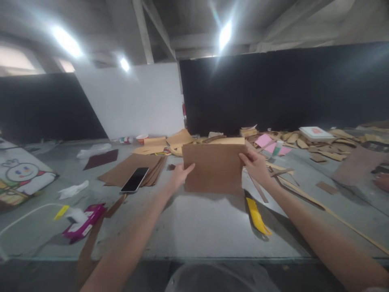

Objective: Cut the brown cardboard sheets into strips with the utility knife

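Observation:
A brown cardboard sheet [214, 167] stands upright on the grey table [197, 223], held between both hands. My left hand [179, 175] grips its left edge, fingers closed on the board. Its upper right corner is pinched by my right hand [255, 164]. A yellow utility knife [257, 217] lies on the table just below the sheet's right corner. A black phone [135, 179] rests on a stack of flat cardboard [133, 168] to the left.
Cardboard scraps and strips [306, 144] litter the back and right of the table, with pink paper [267, 142] and a white box [316, 132]. A magenta packet [83, 223], crumpled tissue [73, 188] and a cartoon poster [21, 176] lie at left. A dark wall stands behind.

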Action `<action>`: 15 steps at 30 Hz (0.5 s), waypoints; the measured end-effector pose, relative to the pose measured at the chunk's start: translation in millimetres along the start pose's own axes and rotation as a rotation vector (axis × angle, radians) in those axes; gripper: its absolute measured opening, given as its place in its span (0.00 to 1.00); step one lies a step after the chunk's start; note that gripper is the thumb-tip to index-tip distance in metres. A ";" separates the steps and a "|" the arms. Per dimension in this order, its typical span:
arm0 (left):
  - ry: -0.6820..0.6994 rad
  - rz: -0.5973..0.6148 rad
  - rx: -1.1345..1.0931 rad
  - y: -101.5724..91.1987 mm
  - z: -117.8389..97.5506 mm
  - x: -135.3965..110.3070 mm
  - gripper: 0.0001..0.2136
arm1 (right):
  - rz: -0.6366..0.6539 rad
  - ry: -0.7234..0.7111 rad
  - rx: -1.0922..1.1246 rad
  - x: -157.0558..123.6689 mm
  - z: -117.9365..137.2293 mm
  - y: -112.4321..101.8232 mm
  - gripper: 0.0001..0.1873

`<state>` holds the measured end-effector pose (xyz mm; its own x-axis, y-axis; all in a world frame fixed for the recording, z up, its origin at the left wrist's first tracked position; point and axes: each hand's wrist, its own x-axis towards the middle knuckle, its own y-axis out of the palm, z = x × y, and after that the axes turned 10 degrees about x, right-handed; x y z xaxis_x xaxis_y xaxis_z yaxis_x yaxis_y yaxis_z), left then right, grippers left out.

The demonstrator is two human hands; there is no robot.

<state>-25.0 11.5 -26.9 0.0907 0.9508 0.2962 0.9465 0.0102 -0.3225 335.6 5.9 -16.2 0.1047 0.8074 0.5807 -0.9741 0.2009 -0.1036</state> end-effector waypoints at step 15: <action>0.064 -0.196 0.045 11.3 -16.9 -13.0 0.20 | -0.080 -0.004 0.215 -19.6 9.9 26.6 0.27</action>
<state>-10.2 -6.0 -19.2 -0.0734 0.9078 0.4130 0.9331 0.2087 -0.2928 305.6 -10.1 -22.4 0.1829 0.7915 0.5832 -0.9831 0.1407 0.1173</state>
